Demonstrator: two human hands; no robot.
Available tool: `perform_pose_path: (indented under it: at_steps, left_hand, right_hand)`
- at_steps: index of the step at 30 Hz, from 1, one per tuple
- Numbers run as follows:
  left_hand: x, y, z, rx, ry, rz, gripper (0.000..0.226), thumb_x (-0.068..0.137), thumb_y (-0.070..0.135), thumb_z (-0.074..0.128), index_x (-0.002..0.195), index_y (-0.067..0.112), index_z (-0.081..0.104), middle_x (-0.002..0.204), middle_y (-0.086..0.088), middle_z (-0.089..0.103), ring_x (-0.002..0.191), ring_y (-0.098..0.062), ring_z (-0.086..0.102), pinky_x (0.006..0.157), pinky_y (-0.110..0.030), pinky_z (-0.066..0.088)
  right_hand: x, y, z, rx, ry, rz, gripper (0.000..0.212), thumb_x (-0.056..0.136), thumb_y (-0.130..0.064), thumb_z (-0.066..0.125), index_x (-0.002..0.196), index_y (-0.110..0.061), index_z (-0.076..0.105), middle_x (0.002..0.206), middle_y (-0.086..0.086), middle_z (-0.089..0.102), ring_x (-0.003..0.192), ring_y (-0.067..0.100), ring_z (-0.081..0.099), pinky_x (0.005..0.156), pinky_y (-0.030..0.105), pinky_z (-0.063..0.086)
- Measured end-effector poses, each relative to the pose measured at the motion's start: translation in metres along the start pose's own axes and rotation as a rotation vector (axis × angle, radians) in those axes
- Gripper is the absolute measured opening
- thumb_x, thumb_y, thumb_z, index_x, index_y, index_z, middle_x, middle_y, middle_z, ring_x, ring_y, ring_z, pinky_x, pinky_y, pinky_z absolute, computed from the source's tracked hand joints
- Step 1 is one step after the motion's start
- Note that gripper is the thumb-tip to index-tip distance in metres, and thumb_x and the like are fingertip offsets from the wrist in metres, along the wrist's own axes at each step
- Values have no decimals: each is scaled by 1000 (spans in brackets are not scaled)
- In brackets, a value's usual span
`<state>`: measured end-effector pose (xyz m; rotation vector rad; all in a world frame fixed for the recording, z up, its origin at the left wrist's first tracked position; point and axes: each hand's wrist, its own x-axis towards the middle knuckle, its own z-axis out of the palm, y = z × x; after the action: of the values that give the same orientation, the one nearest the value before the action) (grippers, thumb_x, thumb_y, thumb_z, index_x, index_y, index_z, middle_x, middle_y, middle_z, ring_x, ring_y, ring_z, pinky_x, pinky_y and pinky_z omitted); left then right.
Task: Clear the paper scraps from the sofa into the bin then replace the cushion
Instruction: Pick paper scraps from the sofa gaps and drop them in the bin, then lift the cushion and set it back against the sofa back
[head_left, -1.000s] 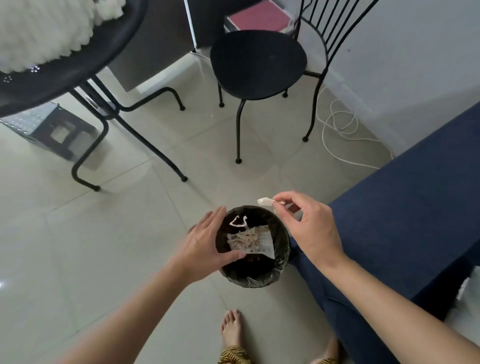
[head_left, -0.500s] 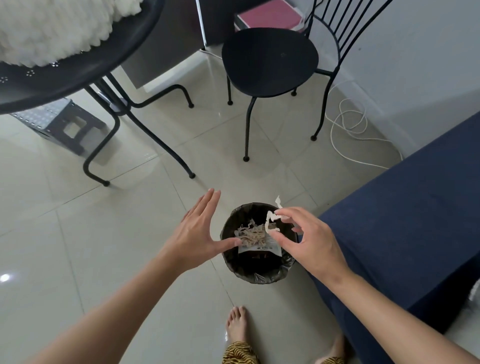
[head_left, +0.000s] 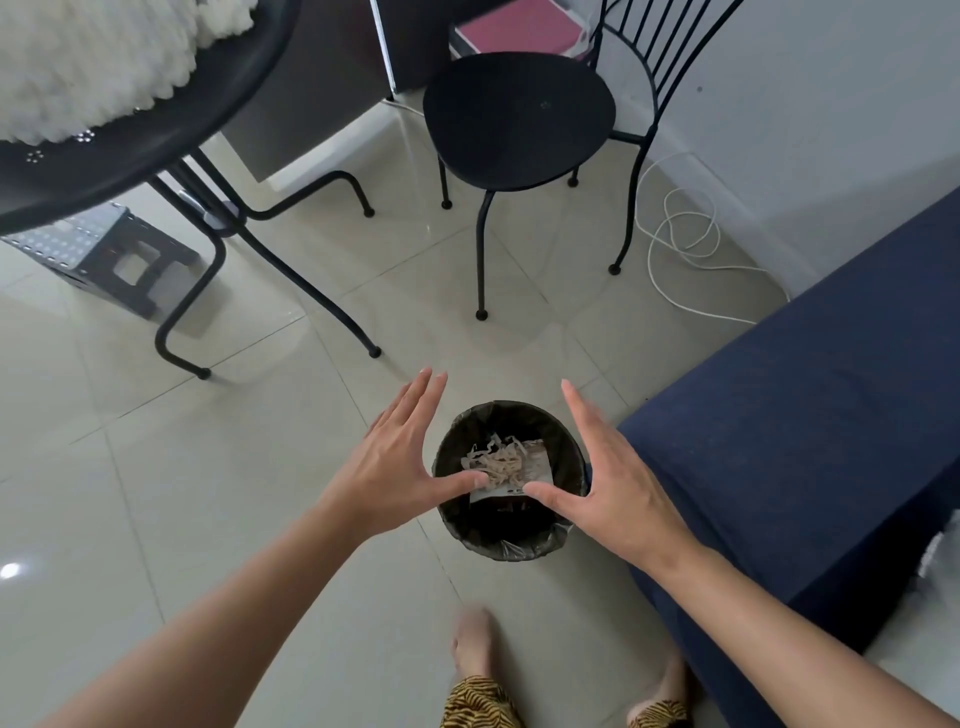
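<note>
Left hand spread flat and holding nothing, fingers together and pointing away, thumb stretched out toward the bin's rim. Right hand likewise flat and holding nothing, thumb reaching inward, tip near the left thumb over the near side of the bin. Both palms down, flanking the bin from either side, above it rather than clearly touching.

Small, round, black-lined bin on the pale tiled floor, just beside the front corner of the dark blue sofa. Inside, a heap of paper scraps, thin curled strips, lying on a printed sheet against the dark liner. Sofa seat in view bare of scraps; cushion not identifiable in this view.

Beyond the bin, a black metal chair with a round seat and slatted back. To the left, a dark round surface on thin black legs, carrying something white and fluffy. Under it, a grey step stool. White cable looped on the floor by the wall. 2 bare feet at the bottom edge, blurred, with tiger-striped trouser cuffs.
</note>
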<state>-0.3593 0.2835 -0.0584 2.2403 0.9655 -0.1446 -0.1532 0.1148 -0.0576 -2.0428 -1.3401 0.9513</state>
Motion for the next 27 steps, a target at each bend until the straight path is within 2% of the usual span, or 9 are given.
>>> perform_pose_path:
  at_steps: [5,8,11,17,27]
  left_hand:
    - [8,26,-2,35,-28,78,119,71,91,53,159,39,-9,167,9,-15,152,-10,-17,125,-44,5]
    - [18,51,-1,86,-70,137,120,68,94,49,158,41,-11,167,7,-19,152,-13,-20,124,-50,5]
    - [32,85,3,114,-105,199,121,68,94,49,158,40,-11,166,6,-22,152,-16,-21,124,-52,3]
    - [66,172,36,177,-138,350,121,70,90,52,160,35,-8,167,3,-20,152,-18,-19,123,-52,2]
    - [92,336,143,365,-299,662,118,72,93,43,159,35,-11,166,1,-22,152,-21,-23,122,-53,-3]
  right_hand:
    - [-6,4,-17,-69,-21,30,101,84,-76,55,147,-62,-22,168,-15,-22,152,3,-22,127,41,3]
    - [-13,13,-34,-130,23,37,103,79,-86,43,149,-57,-26,167,-9,-30,153,10,-28,127,46,-6]
    - [-25,27,-58,-154,88,79,106,76,-91,36,154,-50,-24,168,-2,-30,154,17,-26,127,51,-5]
    - [-71,72,-116,-173,244,190,106,81,-84,45,157,-45,-18,168,1,-27,156,25,-21,126,56,-3]
    - [-202,179,-189,-288,470,507,110,76,-87,46,160,-41,-10,171,11,-12,158,37,-5,123,63,6]
